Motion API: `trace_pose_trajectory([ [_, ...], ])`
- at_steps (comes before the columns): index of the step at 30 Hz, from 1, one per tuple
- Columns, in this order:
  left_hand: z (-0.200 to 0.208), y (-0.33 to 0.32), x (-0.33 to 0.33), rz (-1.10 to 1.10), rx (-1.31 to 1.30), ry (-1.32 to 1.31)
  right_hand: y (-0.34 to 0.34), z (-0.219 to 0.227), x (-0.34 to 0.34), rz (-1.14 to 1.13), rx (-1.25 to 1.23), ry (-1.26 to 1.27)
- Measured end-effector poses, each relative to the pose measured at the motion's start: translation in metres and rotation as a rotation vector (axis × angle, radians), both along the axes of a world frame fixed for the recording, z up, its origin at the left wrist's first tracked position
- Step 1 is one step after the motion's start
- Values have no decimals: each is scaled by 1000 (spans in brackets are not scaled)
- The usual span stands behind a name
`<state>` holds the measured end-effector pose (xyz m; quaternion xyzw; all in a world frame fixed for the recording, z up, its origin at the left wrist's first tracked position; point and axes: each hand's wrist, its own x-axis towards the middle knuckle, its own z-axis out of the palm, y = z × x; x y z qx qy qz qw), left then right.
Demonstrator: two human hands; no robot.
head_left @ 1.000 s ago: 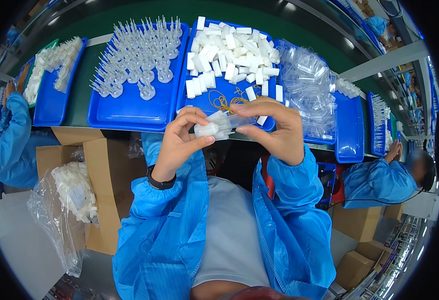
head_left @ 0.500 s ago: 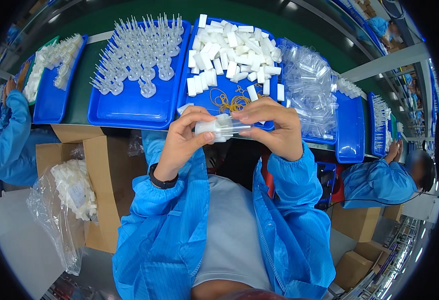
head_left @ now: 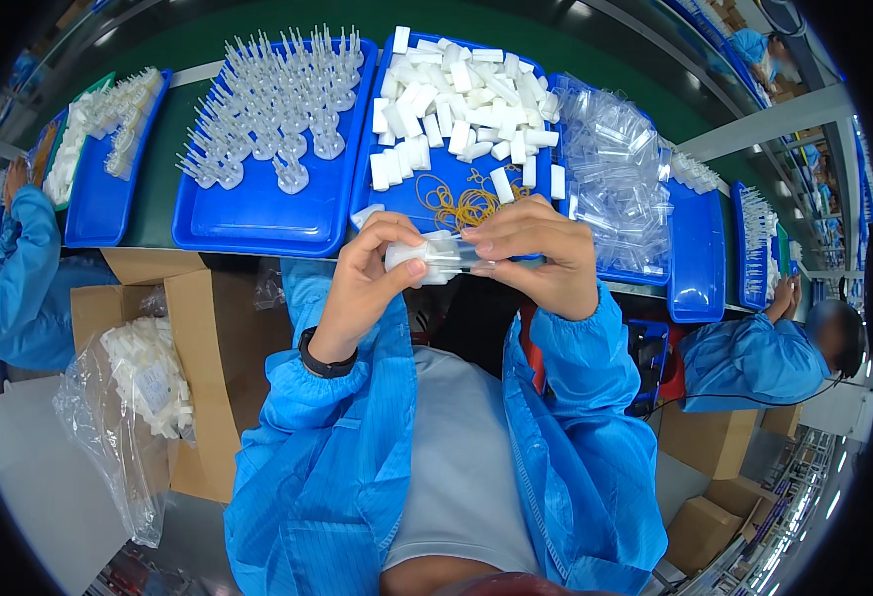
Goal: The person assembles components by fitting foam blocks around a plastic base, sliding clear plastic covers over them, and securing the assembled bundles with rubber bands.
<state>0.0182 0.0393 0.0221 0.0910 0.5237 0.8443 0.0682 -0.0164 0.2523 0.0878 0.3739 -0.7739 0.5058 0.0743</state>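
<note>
In front of my chest, my left hand point(head_left: 369, 278) grips a white plastic part point(head_left: 415, 260) with thin prongs pointing right, pinched between thumb and fingers. From the other side my right hand point(head_left: 548, 255) closes thumb and fingers on a clear plastic sleeve point(head_left: 471, 254) at the prong end. How far the prongs sit inside the sleeve is hard to make out. Just beyond my hands is a blue tray point(head_left: 372, 177) of white blocks point(head_left: 461, 99), with yellow-brown rubber bands point(head_left: 459, 206) at its near side.
Another blue tray point(head_left: 262, 221) to the left holds rows of upright pronged parts point(head_left: 287, 109). At right lies a heap of clear sleeves point(head_left: 610, 179) in a tray. An open cardboard box point(head_left: 203, 368) stands below left. Co-workers in blue sleeves point(head_left: 24, 288) sit on both sides.
My right fingers have shifted slightly on the clear sleeve, with the fingertips drawn closer together. The white part in my left hand has tilted a little. The trays look the same.
</note>
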Motion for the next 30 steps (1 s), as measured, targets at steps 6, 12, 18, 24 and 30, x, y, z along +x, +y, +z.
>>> trace_pose_trajectory([
  [6, 0, -7, -7, -71, -163, 176, -1, -8, 1, 4, -47, 21],
  [12, 11, -22, -10, -63, -366, 185, -1, -1, -2, 28, 63, 8],
  [18, 0, -35, -9, -79, 298, -239, 1, -4, -3, -16, 50, 13],
  [24, -28, -22, -5, -194, 759, -368, -12, -1, -3, -11, -18, 59],
  [30, -42, -22, -9, -405, 716, -181, -17, -4, -4, 70, 65, 87],
])
